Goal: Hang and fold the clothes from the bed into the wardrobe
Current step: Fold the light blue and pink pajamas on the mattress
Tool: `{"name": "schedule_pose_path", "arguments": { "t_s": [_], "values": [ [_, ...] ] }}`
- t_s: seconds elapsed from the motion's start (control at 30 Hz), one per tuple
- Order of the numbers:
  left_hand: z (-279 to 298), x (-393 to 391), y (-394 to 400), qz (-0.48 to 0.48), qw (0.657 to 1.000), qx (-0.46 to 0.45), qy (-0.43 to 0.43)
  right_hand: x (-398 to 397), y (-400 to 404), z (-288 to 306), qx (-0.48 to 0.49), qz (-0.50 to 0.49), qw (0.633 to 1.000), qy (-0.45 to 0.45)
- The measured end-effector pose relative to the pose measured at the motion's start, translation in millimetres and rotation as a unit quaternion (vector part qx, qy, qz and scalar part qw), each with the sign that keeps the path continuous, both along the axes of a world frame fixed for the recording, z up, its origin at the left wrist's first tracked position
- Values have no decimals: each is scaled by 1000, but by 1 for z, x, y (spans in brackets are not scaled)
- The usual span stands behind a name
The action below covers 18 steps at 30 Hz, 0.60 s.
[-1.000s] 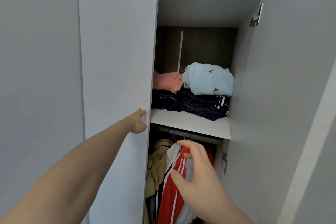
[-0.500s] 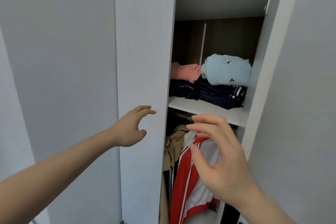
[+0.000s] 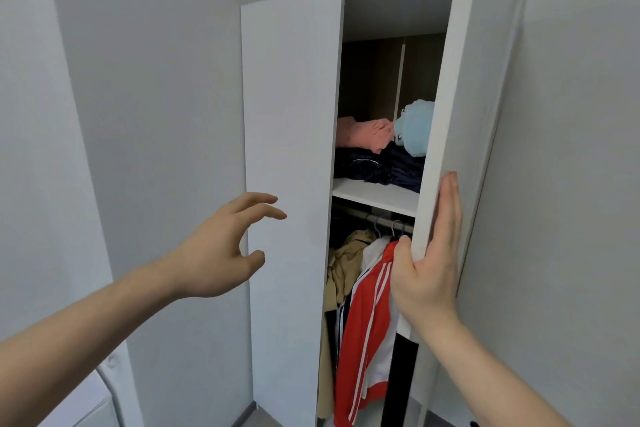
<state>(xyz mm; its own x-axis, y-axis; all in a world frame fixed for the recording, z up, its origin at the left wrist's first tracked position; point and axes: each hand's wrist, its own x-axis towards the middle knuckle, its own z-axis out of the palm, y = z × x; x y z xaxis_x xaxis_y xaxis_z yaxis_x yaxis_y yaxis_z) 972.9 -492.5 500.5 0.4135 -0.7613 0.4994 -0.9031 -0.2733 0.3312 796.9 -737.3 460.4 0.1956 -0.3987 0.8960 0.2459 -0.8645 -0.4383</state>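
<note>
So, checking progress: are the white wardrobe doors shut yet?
No. Both white wardrobe doors stand ajar; shelf clothes show between them, right hand gripping one edge.

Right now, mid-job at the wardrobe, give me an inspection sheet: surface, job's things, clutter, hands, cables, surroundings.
Surface: white wardrobe shelf, front strip bare.
Job's things: pink folded garment and light blue garment on a dark navy pile; red-and-white striped jacket and beige garment hanging from the rail.
Clutter: nothing seen.
Hands: left hand open, in front of the left door, contact unclear; right hand holds the right door edge, fingers flat, thumb behind.
Cables: nothing seen.
Surroundings: grey walls; white object at lower left, unidentifiable.
</note>
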Motion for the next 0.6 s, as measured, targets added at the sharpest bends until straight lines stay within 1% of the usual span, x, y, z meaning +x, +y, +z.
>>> {"name": "schedule_pose_path", "arguments": {
  "t_s": [0.13,0.23,0.4,0.6],
  "values": [
    [0,10,-4,20,1000,7,-6,31,6,-1,-21,0,1000,14],
    [-6,21,-10,27,999,18,-5,55,5,-2,-57,-9,997,55],
    [-12,53,-16,48,998,33,-2,97,-7,-6,-118,-53,984,119],
    [-16,103,-21,61,998,36,-4,158,-12,-9,-133,-103,975,145]
  ]
}}
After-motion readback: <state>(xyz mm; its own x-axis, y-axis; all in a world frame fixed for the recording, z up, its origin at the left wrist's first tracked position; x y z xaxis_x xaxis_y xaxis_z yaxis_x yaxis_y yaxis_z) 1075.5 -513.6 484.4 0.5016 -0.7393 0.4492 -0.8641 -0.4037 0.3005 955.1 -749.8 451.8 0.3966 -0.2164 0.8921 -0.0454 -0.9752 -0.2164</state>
